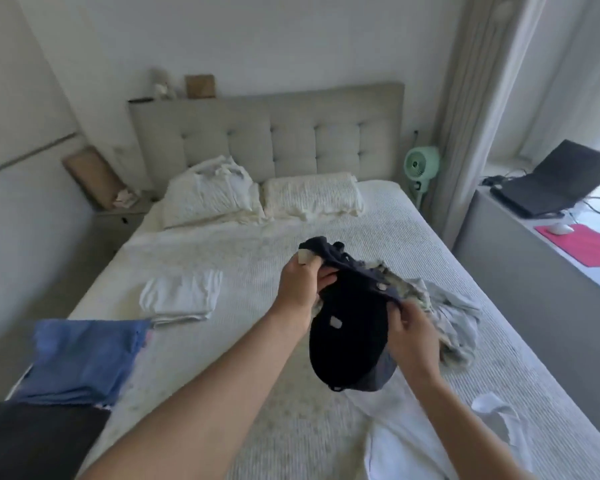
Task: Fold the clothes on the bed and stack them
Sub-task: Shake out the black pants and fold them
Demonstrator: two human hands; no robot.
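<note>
A dark navy garment hangs in the air above the bed. My left hand grips its upper edge, and my right hand pinches its right side lower down. Behind it a crumpled pile of light grey and patterned clothes lies on the bed's right half. A white garment is spread at the near right. A folded white piece lies left of centre. A folded blue piece rests at the near left, with a dark folded piece in front of it.
Two pillows lie against the padded headboard. A green fan stands right of the bed. To the far right a desk holds a laptop, a mouse and a red mat. The left side has a nightstand.
</note>
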